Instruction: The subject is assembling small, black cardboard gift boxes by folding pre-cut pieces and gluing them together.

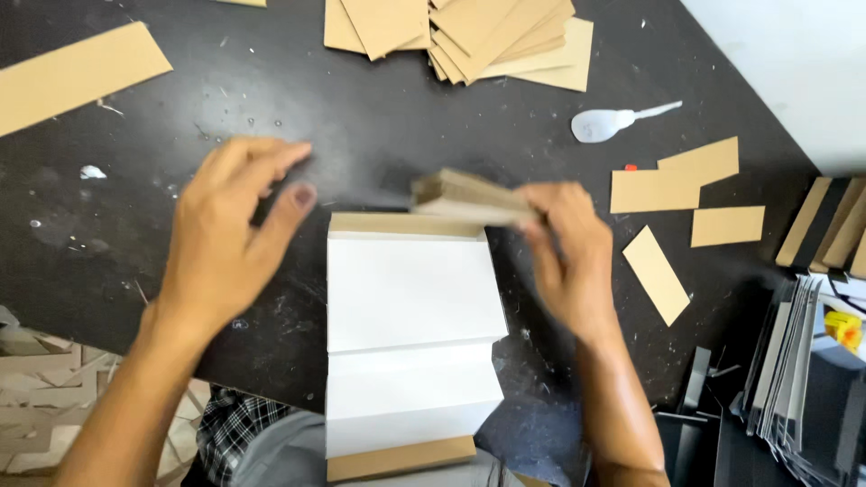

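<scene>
So the right hand (566, 257) is pinching a small folded piece of brown cardboard (469, 198), fingers wrapped around its right end, holding it just above the far edge of the white folded sheet (410, 338). It's a bit motion-blurred, so I can't say for sure whether the cardboard piece is touching the sheet or just hanging over it.

The white sheet lies flat in the middle of the black surface (379, 126), with a couple of fold lines running across it and a brown cardboard strip showing at both its far edge and its near edge. The near end sticks out past the surface edge, over the person's lap.

The left hand (230, 239) is open and relaxed, fingers spread, not holding anything. It sits just left of the white sheet, low over the surface, thumb pointing toward the sheet.

Other stuff around: a messy stack of brown cardboard pieces (487, 41) at the far side, a long cardboard strip (72, 72) at far left, a small clear squeeze bottle (613, 122) with a thin nozzle lying on its side to the right, and a few little cardboard rectangles (677, 185) scattered near it. Dark and grey sheets (794, 379) are stacked on edge at the lower right. Cardboard scraps (45, 406) cover the floor at lower left.
</scene>
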